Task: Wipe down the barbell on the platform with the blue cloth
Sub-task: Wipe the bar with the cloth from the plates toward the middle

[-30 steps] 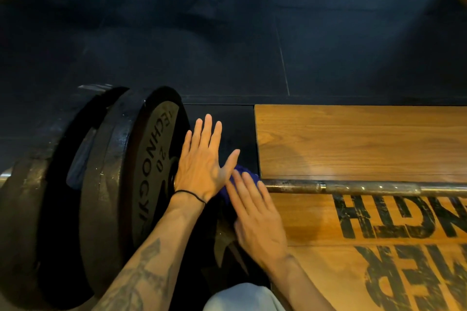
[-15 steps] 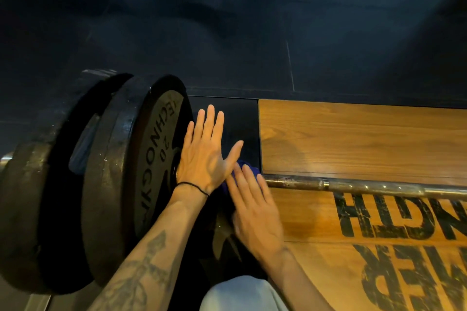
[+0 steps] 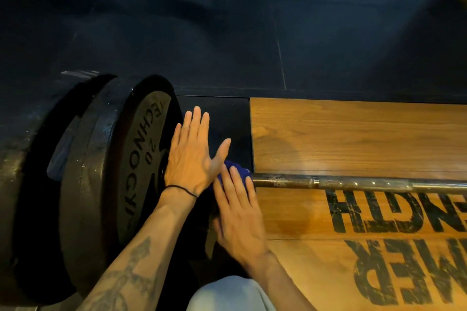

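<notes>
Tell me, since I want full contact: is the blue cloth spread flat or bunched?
Bunched: the blue cloth shows as a rumpled lump under the right hand on the bar.

dim overall | warm glare on wooden platform (image 3: 353, 139) | dark floor (image 3: 227, 33) | edges bowed

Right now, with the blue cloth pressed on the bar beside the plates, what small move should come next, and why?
Probably slide the right hand with the crumpled blue cloth rightward along the steel barbell shaft: that stretch shows dull patches, while the flat left hand braces near the black weight plate.
</notes>
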